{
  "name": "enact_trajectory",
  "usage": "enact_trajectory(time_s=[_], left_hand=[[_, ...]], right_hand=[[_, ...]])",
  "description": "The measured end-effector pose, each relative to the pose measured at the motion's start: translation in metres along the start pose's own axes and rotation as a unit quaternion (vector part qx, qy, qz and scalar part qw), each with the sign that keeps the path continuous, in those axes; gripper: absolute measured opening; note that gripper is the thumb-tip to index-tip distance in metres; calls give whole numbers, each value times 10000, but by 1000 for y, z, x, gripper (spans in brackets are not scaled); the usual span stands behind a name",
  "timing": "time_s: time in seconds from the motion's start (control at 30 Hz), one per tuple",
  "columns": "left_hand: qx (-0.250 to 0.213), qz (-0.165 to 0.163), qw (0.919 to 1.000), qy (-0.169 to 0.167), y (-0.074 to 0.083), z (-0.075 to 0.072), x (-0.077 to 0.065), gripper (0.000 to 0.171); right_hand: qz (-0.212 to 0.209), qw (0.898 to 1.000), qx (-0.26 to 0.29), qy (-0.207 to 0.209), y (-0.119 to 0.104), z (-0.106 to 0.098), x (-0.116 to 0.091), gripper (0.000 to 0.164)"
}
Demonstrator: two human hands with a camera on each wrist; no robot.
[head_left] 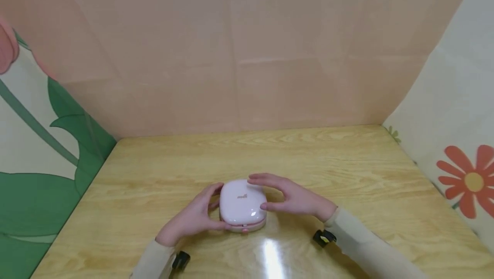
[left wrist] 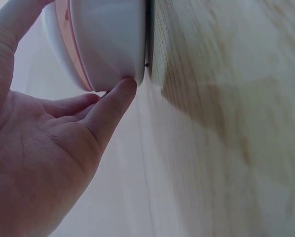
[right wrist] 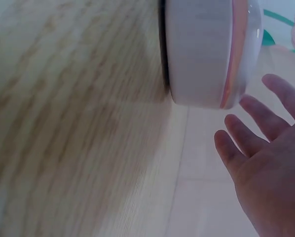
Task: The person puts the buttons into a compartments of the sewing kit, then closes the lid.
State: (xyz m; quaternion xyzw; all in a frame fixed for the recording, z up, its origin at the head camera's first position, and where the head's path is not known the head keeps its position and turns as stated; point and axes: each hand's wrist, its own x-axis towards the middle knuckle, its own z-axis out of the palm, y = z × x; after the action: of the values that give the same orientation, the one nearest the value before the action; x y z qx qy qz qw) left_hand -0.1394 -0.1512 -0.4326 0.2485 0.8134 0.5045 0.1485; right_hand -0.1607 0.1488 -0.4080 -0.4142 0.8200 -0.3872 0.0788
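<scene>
A white, rounded-square case (head_left: pixel 241 201) with a glossy lid, a small gold mark and a catch at its front sits closed on the table. In the left wrist view the case (left wrist: pixel 110 42) shows a pink band between lid and base. My left hand (head_left: pixel 197 216) holds its left side, thumb at the front corner and fingers round toward the back. Over the right side hovers my right hand (head_left: pixel 297 195), its fingers spread and its thumb near the lid's edge. In the right wrist view several fingertips of the right hand (right wrist: pixel 271 158) stand apart from the case.
The wood-grain table (head_left: pixel 339 163) runs back to a plain pinkish backdrop (head_left: pixel 231 56). Printed cloth with green leaves (head_left: pixel 31 201) hangs at the left, and cloth with a red flower (head_left: pixel 472 182) at the right. Each wrist carries a small black device (head_left: pixel 324 238).
</scene>
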Motion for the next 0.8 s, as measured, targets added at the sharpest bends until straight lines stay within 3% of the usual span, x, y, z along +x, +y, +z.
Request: enact_trajectory(time_s=[0.53, 0.8], left_hand=[[-80, 163, 9998, -121, 2, -4, 2, 106], [-115, 292, 9994, -137, 1, -5, 1, 110]], right_hand=[[-224, 9922, -1191, -290, -15, 13, 3, 66], [-457, 9755, -2128, -332, -21, 22, 5, 70]])
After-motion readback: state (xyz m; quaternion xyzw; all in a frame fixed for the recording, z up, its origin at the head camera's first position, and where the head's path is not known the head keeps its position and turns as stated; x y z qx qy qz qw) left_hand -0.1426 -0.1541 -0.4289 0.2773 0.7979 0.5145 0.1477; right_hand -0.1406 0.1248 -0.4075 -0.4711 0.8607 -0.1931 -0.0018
